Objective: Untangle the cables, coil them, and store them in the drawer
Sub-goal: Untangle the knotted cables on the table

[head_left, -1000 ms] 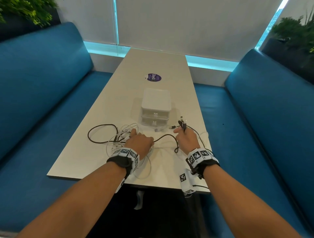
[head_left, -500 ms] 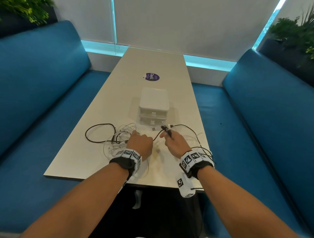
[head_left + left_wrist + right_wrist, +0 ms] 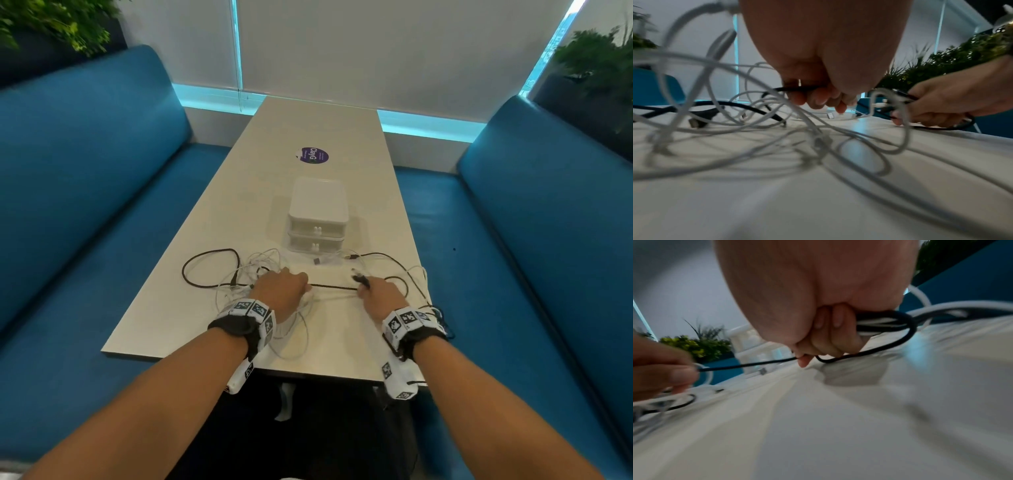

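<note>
Right hand (image 3: 378, 296): fingers curled round gathered loops of the black cable (image 3: 332, 287) — thin, round, matte. A straight run of it spans to the left hand (image 3: 282, 291), which pinches it above the pile.
White cables (image 3: 260, 270): slim, smooth, looped loosely under and left of the left hand — tangled still.
Drawer unit (image 3: 317, 219): beyond both hands on the bench (image 3: 191, 318), boxy white plastic, both drawers closed.
Judged early: nothing fully coiled, nothing stored.

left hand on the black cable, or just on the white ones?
Touching. In the left wrist view the left hand curls its fingers round the black cable; the head view shows that cable stretched straight across to the right hand.
</note>
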The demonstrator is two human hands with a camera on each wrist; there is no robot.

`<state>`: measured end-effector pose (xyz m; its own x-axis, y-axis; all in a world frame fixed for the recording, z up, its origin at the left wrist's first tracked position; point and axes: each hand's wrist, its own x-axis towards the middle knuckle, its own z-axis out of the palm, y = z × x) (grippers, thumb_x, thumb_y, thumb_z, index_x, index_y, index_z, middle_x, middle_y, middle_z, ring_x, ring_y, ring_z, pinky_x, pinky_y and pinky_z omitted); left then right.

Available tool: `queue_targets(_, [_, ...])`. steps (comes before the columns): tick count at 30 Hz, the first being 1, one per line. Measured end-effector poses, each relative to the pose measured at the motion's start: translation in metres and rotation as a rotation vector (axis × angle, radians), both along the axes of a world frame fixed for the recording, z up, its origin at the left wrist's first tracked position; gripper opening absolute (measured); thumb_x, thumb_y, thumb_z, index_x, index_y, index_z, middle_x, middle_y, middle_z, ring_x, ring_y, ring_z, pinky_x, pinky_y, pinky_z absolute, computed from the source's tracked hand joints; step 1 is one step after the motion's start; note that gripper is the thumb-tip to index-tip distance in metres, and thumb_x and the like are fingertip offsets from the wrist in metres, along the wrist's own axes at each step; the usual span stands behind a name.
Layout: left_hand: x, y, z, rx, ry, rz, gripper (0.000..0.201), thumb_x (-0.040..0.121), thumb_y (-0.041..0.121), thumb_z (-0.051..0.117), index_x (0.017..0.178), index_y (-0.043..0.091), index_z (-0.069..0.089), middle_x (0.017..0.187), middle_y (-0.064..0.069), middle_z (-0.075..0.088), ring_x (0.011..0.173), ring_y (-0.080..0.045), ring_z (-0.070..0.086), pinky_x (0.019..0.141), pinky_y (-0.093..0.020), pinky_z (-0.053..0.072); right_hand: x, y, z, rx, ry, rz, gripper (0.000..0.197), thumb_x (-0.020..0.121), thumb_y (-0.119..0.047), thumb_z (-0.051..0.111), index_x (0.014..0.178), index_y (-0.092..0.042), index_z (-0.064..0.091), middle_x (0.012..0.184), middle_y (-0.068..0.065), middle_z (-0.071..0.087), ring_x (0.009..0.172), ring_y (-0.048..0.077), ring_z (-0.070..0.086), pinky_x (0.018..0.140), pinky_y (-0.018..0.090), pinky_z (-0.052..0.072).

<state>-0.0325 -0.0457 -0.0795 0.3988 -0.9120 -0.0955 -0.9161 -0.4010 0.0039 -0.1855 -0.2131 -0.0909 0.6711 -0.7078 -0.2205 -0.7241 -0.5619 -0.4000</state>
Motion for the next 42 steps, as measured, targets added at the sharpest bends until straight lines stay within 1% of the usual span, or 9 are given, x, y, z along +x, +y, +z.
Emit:
queue_targets(3, [0.003, 0.001, -0.003, -0.013, 0.031, -0.004, 0.034, 0.108, 0.038, 0.029, 0.118, 0.019, 0.055, 0.098, -0.01, 0.067, 0.087, -0.032, 0.064, 0.073, -0.038, 0.051, -0.005, -0.011, 0.006, -0.073, 0.004, -0.082, 0.031, 0.102, -0.032, 0.039, 0.113, -0.013, 0.061, 0.107, 0.012, 0.067, 0.095, 0.032, 0.063, 0.075, 0.034, 0.048])
queue_targets(7, [-0.009, -0.012, 0.001, -0.048, 0.033, 0.02, 0.035, 0.108, 0.036, 0.028, 0.119, 0.016, 0.055, 0.102, -0.013, 0.067, 0.09, -0.034, 0.064, 0.066, -0.035, 0.04, 0.007, 0.002, 0.015, -0.071, -0.152, -0.097, 0.03, 0.104, -0.033, 0.036, 0.107, -0.011, 0.057, 0.101, 0.014, 0.066, 0.09, 0.035, 0.062, 0.072, 0.037, 0.046])
queue_targets(11, [-0.021, -0.023, 0.001, -0.071, 0.032, -0.016, 0.028, 0.107, 0.032, 0.034, 0.113, 0.017, 0.057, 0.098, -0.01, 0.068, 0.086, -0.032, 0.065, 0.064, -0.035, 0.04, 0.021, 0.031, 0.015, 0.006, -0.279, 0.066, 0.028, 0.103, -0.034, 0.041, 0.103, -0.015, 0.061, 0.094, 0.011, 0.068, 0.085, 0.031, 0.064, 0.069, 0.035, 0.048])
queue_targets(18, [-0.018, -0.016, -0.006, -0.107, 0.068, -0.053, 0.028, 0.107, 0.032, 0.038, 0.12, 0.018, 0.059, 0.102, -0.01, 0.069, 0.09, -0.032, 0.065, 0.069, -0.034, 0.044, 0.024, 0.032, 0.009, 0.204, -0.153, 0.158, 0.027, 0.101, -0.032, 0.046, 0.098, -0.016, 0.067, 0.093, 0.009, 0.068, 0.085, 0.027, 0.063, 0.07, 0.033, 0.045])
queue_targets(22, [-0.014, -0.016, -0.007, -0.071, 0.026, -0.07, 0.028, 0.107, 0.03, 0.037, 0.111, 0.013, 0.058, 0.097, -0.011, 0.067, 0.089, -0.033, 0.063, 0.066, -0.035, 0.04, 0.02, 0.029, 0.008, 0.12, -0.083, 0.215, 0.024, 0.1, -0.031, 0.045, 0.091, -0.022, 0.066, 0.095, 0.009, 0.068, 0.088, 0.029, 0.064, 0.077, 0.036, 0.05])
queue_targets(29, [0.006, -0.005, -0.008, -0.028, 0.024, -0.078, 0.028, 0.108, 0.031, 0.034, 0.114, 0.016, 0.058, 0.098, -0.008, 0.066, 0.087, -0.03, 0.062, 0.07, -0.037, 0.046, -0.006, -0.01, 0.011, -0.11, 0.076, 0.028, 0.031, 0.102, -0.035, 0.042, 0.107, -0.014, 0.063, 0.091, 0.008, 0.065, 0.083, 0.028, 0.063, 0.075, 0.037, 0.054])
queue_targets(33, [-0.007, -0.015, -0.006, 0.003, 0.006, -0.06, 0.02, 0.105, 0.025, 0.041, 0.111, 0.016, 0.058, 0.098, -0.009, 0.066, 0.086, -0.032, 0.063, 0.066, -0.036, 0.041, 0.003, 0.003, 0.015, -0.07, -0.04, -0.019, 0.032, 0.103, -0.036, 0.038, 0.109, -0.014, 0.061, 0.1, 0.012, 0.066, 0.09, 0.033, 0.063, 0.079, 0.04, 0.053])
queue_targets(36, [-0.017, -0.021, -0.003, 0.019, -0.005, -0.061, 0.015, 0.102, 0.023, 0.045, 0.108, 0.017, 0.058, 0.095, -0.009, 0.066, 0.084, -0.032, 0.064, 0.065, -0.037, 0.044, 0.017, 0.026, 0.015, -0.014, -0.133, 0.086, 0.033, 0.103, -0.036, 0.039, 0.105, -0.012, 0.062, 0.098, 0.014, 0.068, 0.089, 0.035, 0.064, 0.074, 0.039, 0.052])
queue_targets(42, [-0.016, -0.022, -0.003, 0.017, -0.022, -0.1, 0.015, 0.096, 0.014, 0.052, 0.108, 0.018, 0.06, 0.096, -0.006, 0.069, 0.086, -0.028, 0.066, 0.074, -0.037, 0.051, 0.028, 0.036, 0.01, 0.164, -0.118, 0.166, 0.027, 0.101, -0.027, 0.045, 0.095, -0.014, 0.068, 0.091, 0.008, 0.066, 0.078, 0.022, 0.06, 0.063, 0.03, 0.04])
